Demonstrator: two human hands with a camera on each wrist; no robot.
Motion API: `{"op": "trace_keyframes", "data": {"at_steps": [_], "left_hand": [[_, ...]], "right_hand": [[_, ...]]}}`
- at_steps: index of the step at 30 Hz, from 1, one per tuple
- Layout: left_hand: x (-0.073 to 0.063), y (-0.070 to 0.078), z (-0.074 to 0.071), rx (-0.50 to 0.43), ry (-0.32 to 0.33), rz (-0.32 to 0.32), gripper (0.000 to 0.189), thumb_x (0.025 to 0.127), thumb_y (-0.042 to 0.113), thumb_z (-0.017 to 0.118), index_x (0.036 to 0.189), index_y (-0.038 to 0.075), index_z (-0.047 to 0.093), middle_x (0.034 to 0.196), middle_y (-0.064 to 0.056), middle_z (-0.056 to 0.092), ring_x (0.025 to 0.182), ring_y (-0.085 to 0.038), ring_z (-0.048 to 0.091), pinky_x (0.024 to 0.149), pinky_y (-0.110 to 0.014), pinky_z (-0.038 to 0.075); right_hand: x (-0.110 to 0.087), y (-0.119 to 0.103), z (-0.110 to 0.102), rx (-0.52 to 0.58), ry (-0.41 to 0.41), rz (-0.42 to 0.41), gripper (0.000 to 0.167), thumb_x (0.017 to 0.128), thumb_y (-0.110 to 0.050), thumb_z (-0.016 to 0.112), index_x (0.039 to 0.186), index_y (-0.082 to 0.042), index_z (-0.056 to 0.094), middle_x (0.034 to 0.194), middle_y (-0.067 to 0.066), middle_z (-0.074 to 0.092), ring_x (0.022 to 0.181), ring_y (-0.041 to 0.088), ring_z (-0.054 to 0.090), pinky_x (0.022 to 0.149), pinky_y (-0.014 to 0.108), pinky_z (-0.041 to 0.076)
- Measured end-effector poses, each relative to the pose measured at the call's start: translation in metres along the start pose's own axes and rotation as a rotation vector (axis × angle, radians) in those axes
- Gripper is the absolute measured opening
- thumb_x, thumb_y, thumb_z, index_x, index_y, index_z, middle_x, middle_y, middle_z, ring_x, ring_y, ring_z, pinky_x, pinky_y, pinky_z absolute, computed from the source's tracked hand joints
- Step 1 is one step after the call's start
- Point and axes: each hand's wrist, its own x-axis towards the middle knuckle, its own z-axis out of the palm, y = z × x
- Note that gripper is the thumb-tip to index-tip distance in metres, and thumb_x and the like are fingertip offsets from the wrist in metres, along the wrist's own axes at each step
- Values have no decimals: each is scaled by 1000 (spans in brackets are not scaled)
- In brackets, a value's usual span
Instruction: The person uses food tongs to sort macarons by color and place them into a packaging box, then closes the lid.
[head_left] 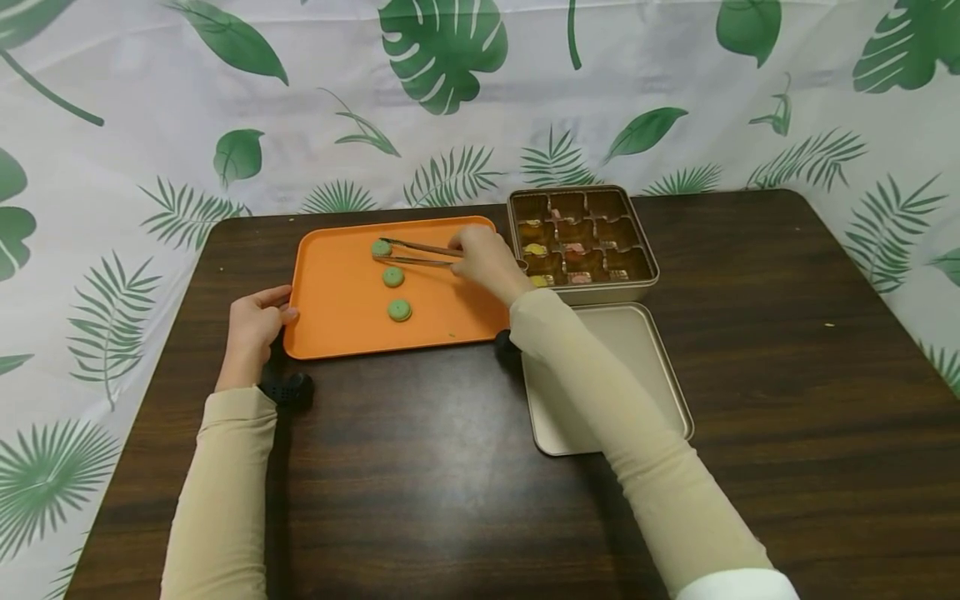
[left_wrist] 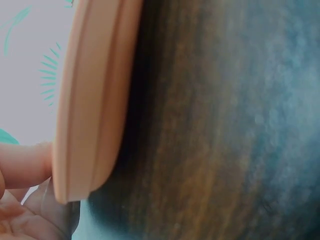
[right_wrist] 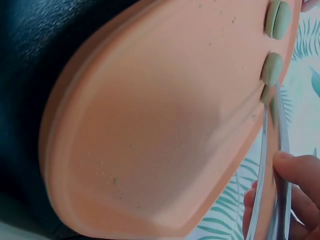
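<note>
Three green macarons (head_left: 400,310) lie in a row on an orange tray (head_left: 330,292). My right hand (head_left: 483,257) holds metal tongs (head_left: 422,247) from above, their long arms reaching left over the tray. The tips stand on either side of the farthest macaron (head_left: 381,248); whether they squeeze it I cannot tell. In the right wrist view, the nearer macaron (right_wrist: 272,68) partly hides that one behind the tips. At the tray's left edge, my left hand (head_left: 257,323) grips the rim, with the thumb and fingers about the orange wall (left_wrist: 90,100).
Right of the tray stands a metal tin (head_left: 609,294) with a brown divided insert, where some compartments hold yellow and pink pieces. Its pale lid (head_left: 558,421) lies in front, partly under my right forearm. A leaf-printed cloth (head_left: 300,150) hangs behind the dark wooden table (head_left: 420,500).
</note>
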Motion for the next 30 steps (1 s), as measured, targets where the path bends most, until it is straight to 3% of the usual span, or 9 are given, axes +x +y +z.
{"op": "trace_keyframes", "data": {"at_steps": [7, 12, 22, 25, 26, 30], "left_hand": [[0, 1, -1, -6, -5, 1, 52, 95, -1, 46, 146, 5, 38, 150, -14, 40, 134, -24, 43, 103, -21, 45], [-1, 0, -1, -5, -11, 2, 52, 95, -1, 47, 146, 5, 38, 149, -15, 41, 135, -24, 43, 100, -18, 46], [1, -3, -1, -1, -3, 18, 52, 94, 0, 48, 145, 5, 39, 148, -14, 43, 123, -14, 49, 79, -5, 46], [2, -3, -1, 0, -4, 15, 52, 95, 0, 48, 145, 5, 38, 148, -14, 42, 127, -17, 47, 83, -7, 47], [2, -3, 0, 2, -4, 13, 52, 95, 0, 48, 145, 5, 38, 148, -14, 42, 129, -18, 47, 85, -7, 47], [2, -3, 0, 9, 1, 0, 52, 95, 0, 48, 146, 6, 38, 148, -14, 42, 131, -20, 45, 94, -13, 47]], "right_hand": [[-1, -1, -1, -22, -11, -7, 39, 90, -14, 66, 127, -6, 61, 128, 10, 63, 114, 25, 59, 97, 39, 50], [-3, -1, -3, -1, 2, -2, 38, 91, -14, 64, 128, -8, 61, 129, 9, 62, 115, 25, 59, 98, 39, 49], [-17, 8, -23, 27, 86, -25, 37, 90, -16, 65, 126, -8, 62, 126, 11, 64, 104, 25, 64, 86, 36, 54], [-24, 13, -34, 58, 119, -15, 38, 90, -17, 66, 127, -9, 62, 125, 11, 64, 89, 27, 63, 79, 37, 53], [-27, 15, -38, 73, 133, -10, 39, 90, -18, 66, 127, -10, 62, 126, 11, 64, 88, 27, 62, 86, 40, 51], [-38, 24, -55, 124, 191, -3, 37, 90, -18, 66, 126, -10, 63, 124, 11, 65, 88, 28, 62, 86, 42, 51]]}}
